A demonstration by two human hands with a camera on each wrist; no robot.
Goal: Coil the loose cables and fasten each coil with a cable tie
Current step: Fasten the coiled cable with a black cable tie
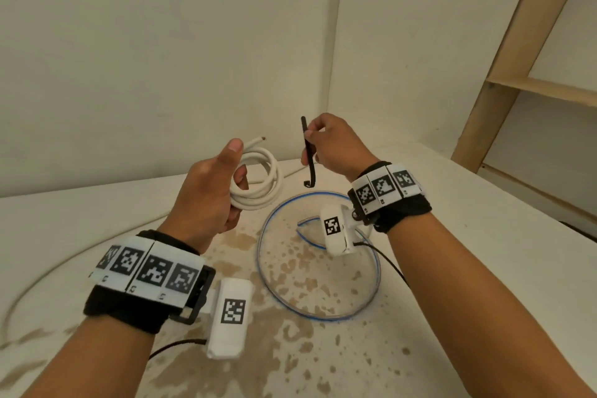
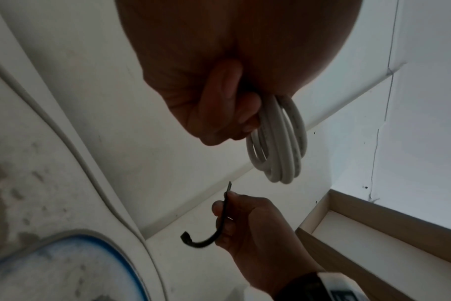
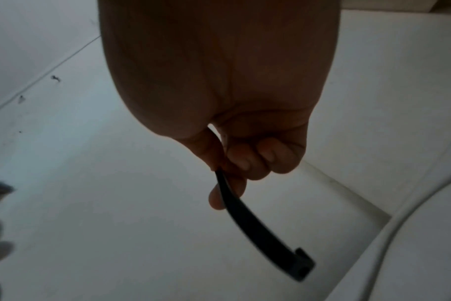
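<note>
Coil (image 1: 258, 181) near side hidden under left hand (image 1: 206, 191); loose white cable (image 1: 48, 278) cut by left edge.

I look down at a pale work surface (image 1: 436, 236) that fills the lower half of the head view, blotched with brown stains (image 1: 300, 271) across its lower middle. Plain off-white walls (image 1: 145, 42) take up the upper half and meet in a corner seam (image 1: 336, 42) running down just right of centre. At the upper right edge stands a light wooden shelf frame (image 1: 504, 68), one upright slanting across the picture and a shelf board branching off to the right. The light is soft and even, with only faint shadows on the surface.
</note>
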